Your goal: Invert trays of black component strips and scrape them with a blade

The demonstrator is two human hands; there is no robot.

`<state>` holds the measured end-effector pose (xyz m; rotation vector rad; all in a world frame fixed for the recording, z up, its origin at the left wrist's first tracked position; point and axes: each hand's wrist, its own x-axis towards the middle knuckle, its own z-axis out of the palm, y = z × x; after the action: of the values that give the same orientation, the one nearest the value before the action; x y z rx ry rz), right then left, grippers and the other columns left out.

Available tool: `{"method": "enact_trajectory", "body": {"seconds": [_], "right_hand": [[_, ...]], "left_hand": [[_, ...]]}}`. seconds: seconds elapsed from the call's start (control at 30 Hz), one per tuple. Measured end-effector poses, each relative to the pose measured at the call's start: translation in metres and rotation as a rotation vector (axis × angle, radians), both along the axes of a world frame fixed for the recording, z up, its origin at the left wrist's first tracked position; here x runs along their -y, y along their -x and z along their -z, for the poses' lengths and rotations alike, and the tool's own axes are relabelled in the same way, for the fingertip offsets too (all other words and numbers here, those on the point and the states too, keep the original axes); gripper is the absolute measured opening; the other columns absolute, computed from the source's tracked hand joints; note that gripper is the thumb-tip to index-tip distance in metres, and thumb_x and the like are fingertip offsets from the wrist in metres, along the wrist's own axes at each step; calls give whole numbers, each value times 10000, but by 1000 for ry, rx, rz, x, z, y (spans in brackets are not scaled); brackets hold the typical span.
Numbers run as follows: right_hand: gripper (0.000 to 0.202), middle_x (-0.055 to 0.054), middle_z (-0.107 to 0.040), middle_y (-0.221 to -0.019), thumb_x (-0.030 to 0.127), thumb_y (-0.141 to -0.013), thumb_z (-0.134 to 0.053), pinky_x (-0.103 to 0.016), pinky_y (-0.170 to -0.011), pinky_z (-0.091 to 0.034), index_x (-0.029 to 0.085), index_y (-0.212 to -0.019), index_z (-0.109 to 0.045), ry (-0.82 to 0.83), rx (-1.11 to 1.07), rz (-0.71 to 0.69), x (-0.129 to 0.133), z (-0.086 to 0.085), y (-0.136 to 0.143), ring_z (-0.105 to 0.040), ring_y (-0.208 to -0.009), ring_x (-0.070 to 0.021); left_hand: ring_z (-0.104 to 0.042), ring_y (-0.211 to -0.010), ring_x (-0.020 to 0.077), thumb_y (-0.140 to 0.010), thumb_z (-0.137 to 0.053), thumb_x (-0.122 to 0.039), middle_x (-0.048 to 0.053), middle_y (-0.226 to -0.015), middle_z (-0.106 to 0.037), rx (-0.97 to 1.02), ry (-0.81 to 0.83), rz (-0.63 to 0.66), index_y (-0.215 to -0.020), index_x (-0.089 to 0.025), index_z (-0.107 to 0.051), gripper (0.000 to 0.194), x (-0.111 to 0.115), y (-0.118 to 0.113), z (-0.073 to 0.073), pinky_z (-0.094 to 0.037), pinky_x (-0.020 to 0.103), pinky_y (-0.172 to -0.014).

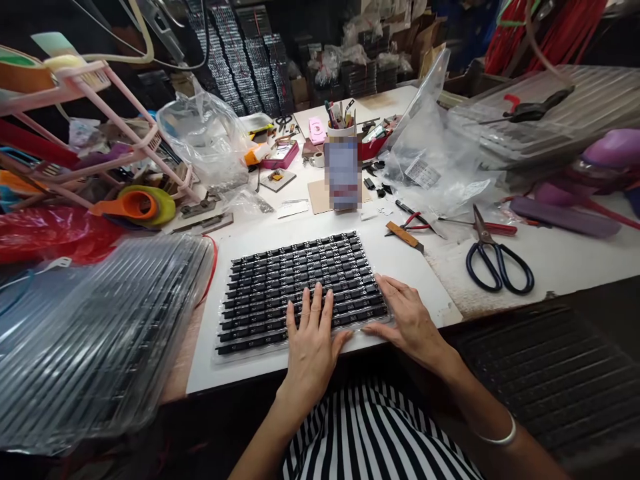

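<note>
A clear plastic tray [250, 283] filled with rows of small black parts lies on the white table [440, 267] in front of me. My left hand [311, 337] rests flat on the tray's near right part, fingers spread over the black rows. My right hand [407, 320] lies at the tray's right near corner, fingers touching its edge and the table. Neither hand holds anything.
A stack of clear trays [95, 333] sits at the left, another dark tray [555, 373] at the right. Black scissors [493, 257], red-handled pliers [417, 220], a phone [343, 173], a pen cup [341, 123], plastic bags [210, 137] and tape rolls [143, 205] crowd the back.
</note>
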<state>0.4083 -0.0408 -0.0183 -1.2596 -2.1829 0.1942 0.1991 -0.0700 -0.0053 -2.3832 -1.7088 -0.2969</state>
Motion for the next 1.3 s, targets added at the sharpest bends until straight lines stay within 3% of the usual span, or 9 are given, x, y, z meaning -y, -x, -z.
{"method": "enact_trajectory", "body": {"seconds": [0.27, 0.4, 0.5, 0.6, 0.77, 0.9, 1.0, 1.17, 1.3], "right_hand": [[657, -153, -469, -1390, 445, -868, -569, -499, -1011, -409, 181, -1431, -358, 19, -30, -37, 2, 0, -2, -399, -1298, -280], [441, -113, -555, -1309, 371, -938, -461, -439, -971, -453, 215, -1350, -468, 70, -151, -41, -5, -10, -14, -502, -1212, -239], [329, -107, -652, -1119, 307, -951, -414, -401, -891, -483, 174, -1203, -580, 42, -147, 100, -31, -19, -31, -596, -1034, -231], [290, -136, -659, -996, 254, -916, -417, -432, -831, -474, 131, -1044, -646, 42, 32, 308, -73, -24, -50, -594, -937, -274], [210, -154, -632, -921, 187, -784, -547, -421, -728, -468, 112, -943, -662, 134, 122, 364, -126, -24, -59, -584, -833, -290], [150, -127, -605, -924, 158, -775, -522, -349, -625, -443, 138, -868, -638, 148, 60, 296, -127, -32, -49, -563, -705, -213], [94, -70, -607, -846, 226, -824, -507, -301, -611, -447, 166, -813, -578, 194, -50, 175, -117, -45, -35, -553, -661, -158], [181, -1, -620, -735, 271, -768, -578, -231, -501, -407, 184, -874, -461, 681, -679, -159, -108, -60, -3, -557, -606, -119], [490, 25, -614, -704, 242, -776, -602, -191, -457, -374, 162, -1212, -394, 869, -821, -283, -107, -61, 8, -541, -572, -92]], "left_hand": [[-268, -1385, 346, -891, -501, -412, 151, -1508, -285, 11, 21, 0, -1425, -251, -354, 576, 2, -1, -5, -245, 598, -1067], [-267, -1387, 343, -897, -495, -388, 151, -1498, -319, 100, -11, 25, -1400, -238, -400, 533, -1, -10, -7, -223, 614, -1073], [-270, -1389, 329, -896, -508, -309, 166, -1449, -408, 175, -54, 109, -1352, -158, -461, 482, -5, -22, -6, -278, 552, -1084], [-334, -1360, 321, -882, -528, -257, 169, -1324, -534, 239, -103, 155, -1283, -103, -516, 430, -7, -35, -3, -331, 497, -1075], [-415, -1298, 326, -877, -541, -308, 147, -1239, -590, 290, -114, 110, -1276, -130, -534, 437, -7, -46, 1, -330, 503, -1064], [-399, -1299, 345, -860, -568, -342, 122, -1257, -569, 252, -83, 71, -1319, -244, -515, 473, -7, -49, 2, -277, 546, -1065], [-376, -1312, 348, -856, -571, -363, 124, -1270, -548, 224, -80, 68, -1330, -267, -504, 488, -8, -50, 3, -247, 560, -1068], [-372, -1313, 343, -870, -549, -367, 130, -1264, -542, 218, -80, 55, -1316, -264, -519, 459, -8, -51, 3, -256, 556, -1058], [-358, -1323, 342, -870, -543, -383, 128, -1270, -533, 211, -50, 49, -1322, -269, -512, 467, -8, -52, 2, -249, 550, -1067]]}}
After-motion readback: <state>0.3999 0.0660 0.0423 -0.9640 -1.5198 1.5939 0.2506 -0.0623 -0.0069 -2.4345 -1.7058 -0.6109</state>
